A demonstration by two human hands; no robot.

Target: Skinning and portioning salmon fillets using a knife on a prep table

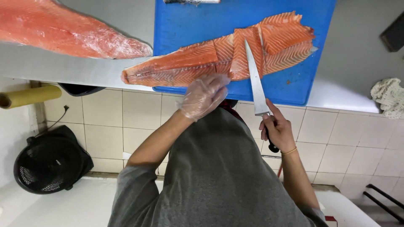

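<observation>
Gloved left hand (pixel 203 96) rests loosely curled on the salmon fillet (pixel 219 56), steadying it; right hand (pixel 277 130) grips the knife (pixel 256 84) (blade laid across the flesh).

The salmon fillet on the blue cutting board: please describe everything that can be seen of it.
The salmon fillet is raw, orange flesh with thin white stripes. It lies flat and lengthwise across the blue cutting board, its narrow tail end reaching past the board's edge onto the steel counter. Several crosswise cuts already divide its thick end into portions. The knife blade lies across it in one cut, held by the bare right hand. The gloved left hand rests at its near edge.
</observation>
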